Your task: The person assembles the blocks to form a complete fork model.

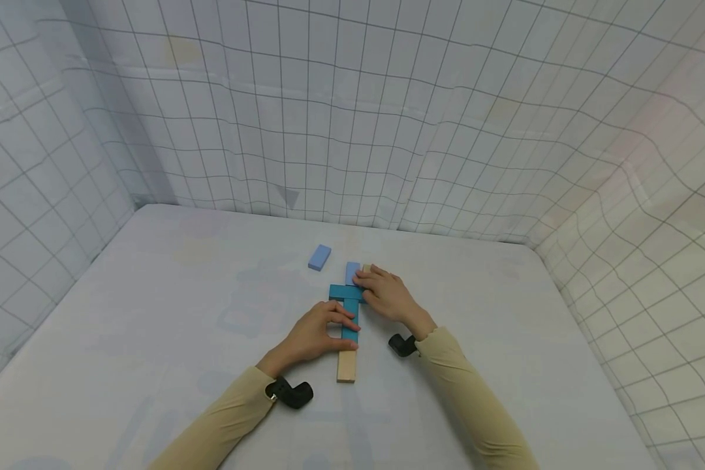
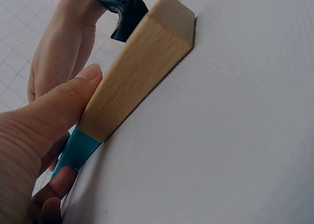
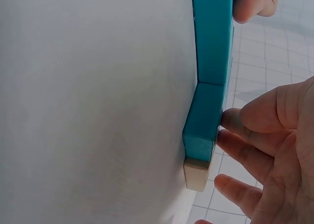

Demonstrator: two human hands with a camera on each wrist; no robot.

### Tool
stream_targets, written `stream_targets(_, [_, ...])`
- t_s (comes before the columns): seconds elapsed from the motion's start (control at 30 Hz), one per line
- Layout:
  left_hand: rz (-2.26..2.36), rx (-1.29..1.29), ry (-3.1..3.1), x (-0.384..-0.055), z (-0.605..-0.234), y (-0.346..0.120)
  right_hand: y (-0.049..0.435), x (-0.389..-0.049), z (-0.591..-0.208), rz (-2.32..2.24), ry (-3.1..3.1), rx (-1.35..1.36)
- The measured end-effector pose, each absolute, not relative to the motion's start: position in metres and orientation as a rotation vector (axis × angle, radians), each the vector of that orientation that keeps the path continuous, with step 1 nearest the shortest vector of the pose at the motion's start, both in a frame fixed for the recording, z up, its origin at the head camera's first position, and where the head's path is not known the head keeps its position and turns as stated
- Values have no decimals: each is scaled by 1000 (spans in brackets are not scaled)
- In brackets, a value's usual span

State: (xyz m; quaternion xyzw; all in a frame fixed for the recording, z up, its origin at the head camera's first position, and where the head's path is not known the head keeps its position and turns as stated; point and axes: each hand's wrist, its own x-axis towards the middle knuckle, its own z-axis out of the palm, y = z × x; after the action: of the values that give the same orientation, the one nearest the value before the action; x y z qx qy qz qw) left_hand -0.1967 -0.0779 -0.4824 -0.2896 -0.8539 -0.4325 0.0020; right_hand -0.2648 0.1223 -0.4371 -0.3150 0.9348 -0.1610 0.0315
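My left hand (image 1: 314, 333) lies over the lower teal block (image 1: 350, 307), fingers gently bent and their tips touching it. In the left wrist view the thumb rests by the seam where a natural wood block (image 2: 142, 62) meets the teal one, and another fingertip touches the teal side. My right hand (image 1: 390, 294) is over the far end of the row, fingertips at the crosswise teal block (image 1: 337, 292), a light blue block (image 1: 352, 271) and a second wood block (image 1: 367, 267). Its fingers partly cover these. In the right wrist view the blocks abut along their ends.
Another light blue block (image 1: 320, 257) lies apart, farther back and left of the row. The white table (image 1: 182, 326) is enclosed by a white, grid-lined curtain (image 1: 352, 130) at the back and sides. Each wrist wears a black camera (image 1: 294, 395).
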Motion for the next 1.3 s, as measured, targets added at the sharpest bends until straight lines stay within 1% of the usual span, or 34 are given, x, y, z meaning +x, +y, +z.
stream_targets(0.47, [-1370,-911,-2669,-198,-483,-78,121,-264,-438,-487,2902,-979])
stream_targets(0.9, [-1375,-920,-2669,-198,-483,-78,124,-263,-440,-526,2847,-1054])
stream_targets(1.3, [-1382,-906,-2683,-196,-481,-78,126,-259,-440,-371,2886,-1089])
